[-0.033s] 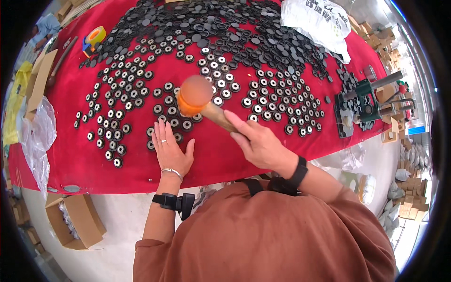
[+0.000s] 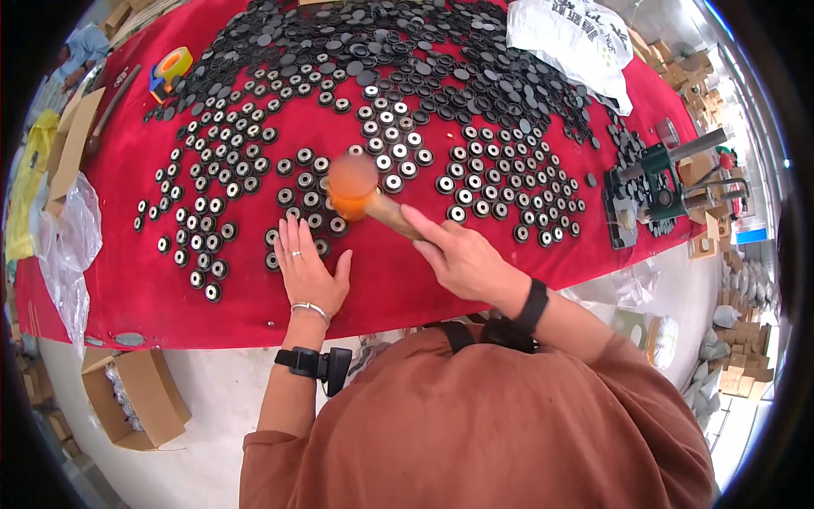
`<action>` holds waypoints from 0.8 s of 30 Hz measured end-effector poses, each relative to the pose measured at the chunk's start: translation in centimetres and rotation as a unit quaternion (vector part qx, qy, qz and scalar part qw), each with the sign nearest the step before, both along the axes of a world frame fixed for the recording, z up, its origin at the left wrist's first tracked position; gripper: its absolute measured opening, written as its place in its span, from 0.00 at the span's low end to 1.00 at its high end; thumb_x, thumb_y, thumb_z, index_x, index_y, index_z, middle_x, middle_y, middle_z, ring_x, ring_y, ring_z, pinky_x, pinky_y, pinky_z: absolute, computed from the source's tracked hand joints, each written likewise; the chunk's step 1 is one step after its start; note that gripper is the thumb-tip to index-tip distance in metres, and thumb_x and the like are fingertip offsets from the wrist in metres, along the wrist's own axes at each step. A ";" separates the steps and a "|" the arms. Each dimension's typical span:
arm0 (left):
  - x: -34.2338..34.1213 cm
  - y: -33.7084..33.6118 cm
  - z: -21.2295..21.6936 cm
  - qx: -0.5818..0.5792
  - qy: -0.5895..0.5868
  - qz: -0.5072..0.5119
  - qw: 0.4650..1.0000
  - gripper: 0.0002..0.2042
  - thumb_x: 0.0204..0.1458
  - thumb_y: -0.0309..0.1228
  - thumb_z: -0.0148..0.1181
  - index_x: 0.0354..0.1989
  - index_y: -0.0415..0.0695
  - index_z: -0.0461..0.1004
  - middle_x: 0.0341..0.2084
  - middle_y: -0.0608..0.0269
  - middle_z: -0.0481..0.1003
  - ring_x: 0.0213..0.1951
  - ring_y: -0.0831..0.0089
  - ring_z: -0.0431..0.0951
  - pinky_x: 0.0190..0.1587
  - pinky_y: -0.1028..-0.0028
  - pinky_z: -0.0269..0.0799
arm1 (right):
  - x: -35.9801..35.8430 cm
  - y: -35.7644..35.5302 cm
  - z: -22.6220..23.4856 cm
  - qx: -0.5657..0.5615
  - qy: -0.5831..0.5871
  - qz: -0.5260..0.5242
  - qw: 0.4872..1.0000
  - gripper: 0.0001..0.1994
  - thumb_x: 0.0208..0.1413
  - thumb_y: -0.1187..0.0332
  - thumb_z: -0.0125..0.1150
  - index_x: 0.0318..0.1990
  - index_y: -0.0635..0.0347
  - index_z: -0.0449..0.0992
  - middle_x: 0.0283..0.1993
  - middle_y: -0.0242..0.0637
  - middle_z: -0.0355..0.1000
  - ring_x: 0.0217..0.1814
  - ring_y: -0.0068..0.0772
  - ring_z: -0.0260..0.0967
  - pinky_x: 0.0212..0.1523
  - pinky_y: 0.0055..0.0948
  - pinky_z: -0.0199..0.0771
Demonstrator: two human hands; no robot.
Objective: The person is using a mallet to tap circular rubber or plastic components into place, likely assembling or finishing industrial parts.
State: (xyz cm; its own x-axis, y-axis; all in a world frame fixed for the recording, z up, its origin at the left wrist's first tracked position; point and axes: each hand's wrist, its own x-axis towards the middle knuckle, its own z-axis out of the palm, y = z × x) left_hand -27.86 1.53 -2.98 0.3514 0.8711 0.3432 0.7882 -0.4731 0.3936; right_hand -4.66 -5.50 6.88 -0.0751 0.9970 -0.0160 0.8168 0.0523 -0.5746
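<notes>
My right hand (image 2: 468,261) is closed round the wooden handle of a mallet (image 2: 352,185) with an orange head. The head is held over a cluster of black rings with metal bearings (image 2: 307,199) and hides some of them; whether it touches any I cannot tell. My left hand (image 2: 312,273) lies flat, fingers stretched out, at the near edge of that cluster. Its fingertips are by a few of the bearing rings, and it holds nothing. More such rings (image 2: 208,204) spread to the left, and another group (image 2: 500,191) sits to the right.
Loose black discs and rings (image 2: 424,64) are heaped along the far side of the red-covered table (image 2: 381,297). A green hand press (image 2: 657,191) stands at the right edge. A white plastic bag (image 2: 572,42), a tape dispenser (image 2: 172,68) and a cardboard box (image 2: 140,399) surround the work.
The mallet head has come slightly down and to the right, and my right hand and wrist have shifted a little with it. My left hand has stayed in place.
</notes>
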 end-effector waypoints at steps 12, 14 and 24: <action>-0.3 -0.1 0.8 -0.050 -0.149 0.003 0.988 0.52 0.37 0.36 0.74 0.67 0.31 0.45 0.65 0.39 0.53 0.69 0.44 0.48 0.70 0.53 0.44 | -1.6 0.4 0.3 -0.043 -0.040 0.044 0.997 0.26 0.62 0.64 0.52 0.68 0.43 0.58 0.29 0.53 0.68 0.28 0.56 0.71 0.28 0.49 0.72; -0.4 -0.2 1.0 -0.049 -0.156 -0.005 0.987 0.52 0.36 0.35 0.74 0.67 0.31 0.45 0.66 0.39 0.52 0.69 0.44 0.47 0.70 0.53 0.44 | -1.2 0.9 0.3 -0.028 -0.032 0.055 0.998 0.26 0.62 0.64 0.52 0.68 0.43 0.58 0.28 0.52 0.68 0.28 0.55 0.71 0.28 0.49 0.72; -3.0 -2.0 1.6 0.042 -0.247 -0.048 0.967 0.42 0.43 0.31 0.68 0.65 0.29 0.52 0.63 0.38 0.58 0.65 0.44 0.57 0.66 0.55 0.54 | -2.3 1.0 -0.4 -0.050 0.006 0.092 0.995 0.27 0.61 0.63 0.54 0.68 0.42 0.58 0.27 0.51 0.69 0.27 0.55 0.71 0.30 0.49 0.72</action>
